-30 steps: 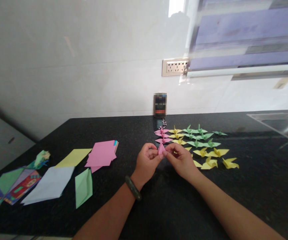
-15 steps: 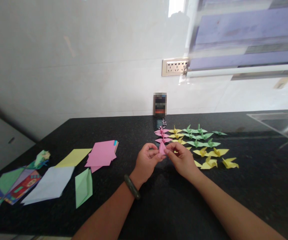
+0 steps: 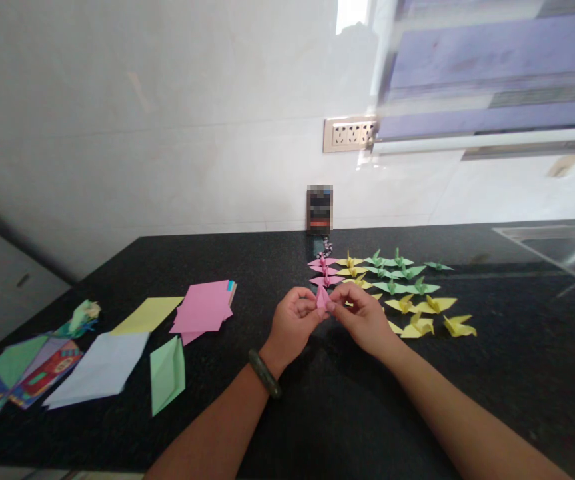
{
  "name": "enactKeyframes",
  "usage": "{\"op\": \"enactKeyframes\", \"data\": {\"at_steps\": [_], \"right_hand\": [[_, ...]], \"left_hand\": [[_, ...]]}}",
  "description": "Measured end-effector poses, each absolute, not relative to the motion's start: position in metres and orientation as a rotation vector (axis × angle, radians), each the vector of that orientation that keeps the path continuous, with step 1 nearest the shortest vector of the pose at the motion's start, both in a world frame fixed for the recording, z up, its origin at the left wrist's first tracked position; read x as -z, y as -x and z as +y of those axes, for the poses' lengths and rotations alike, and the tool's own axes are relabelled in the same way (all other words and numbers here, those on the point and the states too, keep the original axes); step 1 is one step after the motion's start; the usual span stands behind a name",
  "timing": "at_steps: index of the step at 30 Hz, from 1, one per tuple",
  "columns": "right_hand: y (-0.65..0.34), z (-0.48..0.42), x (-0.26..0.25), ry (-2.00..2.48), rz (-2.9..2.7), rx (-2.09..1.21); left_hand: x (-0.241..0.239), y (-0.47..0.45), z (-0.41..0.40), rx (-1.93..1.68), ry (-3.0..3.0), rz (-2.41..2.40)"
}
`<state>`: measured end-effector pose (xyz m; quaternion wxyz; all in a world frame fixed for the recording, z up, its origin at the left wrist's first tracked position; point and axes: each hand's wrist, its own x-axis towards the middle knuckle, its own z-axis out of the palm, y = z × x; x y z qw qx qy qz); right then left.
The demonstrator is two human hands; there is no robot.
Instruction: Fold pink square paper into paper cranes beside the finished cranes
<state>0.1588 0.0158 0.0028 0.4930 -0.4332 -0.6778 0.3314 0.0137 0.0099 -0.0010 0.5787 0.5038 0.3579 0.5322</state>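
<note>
Hands (image 3: 292,330) (image 3: 364,323) pinching folded pink paper (image 3: 322,296), lower part covered, some yellow cranes (image 3: 394,327) half hidden

Folded pink paper (image 3: 322,297), looking narrower, than half-second ago

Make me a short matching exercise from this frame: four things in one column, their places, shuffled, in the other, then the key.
Things
1. pink folded piece
2. dark bracelet
3. socket panel
4. green folded sheet

Places
A. on the wall
B. lying on the black counter
C. between the fingers of the left hand and right hand
D. around the left wrist

Pairs: 1-C, 2-D, 3-A, 4-B
</note>
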Motion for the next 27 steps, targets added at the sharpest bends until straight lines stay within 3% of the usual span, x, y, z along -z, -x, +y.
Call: {"op": "enactKeyframes", "data": {"at_steps": [19, 27], "right_hand": [[-0.166, 0.021, -0.005, 0.817, -1.701, -0.801], [-0.167, 0.018, -0.007, 0.737, -1.799, -0.774]], "left_hand": [[0.002, -0.01, 0.01, -1.196, -1.321, 0.849], [-0.008, -0.009, 0.008, -1.225, -1.126, 0.767]]}}
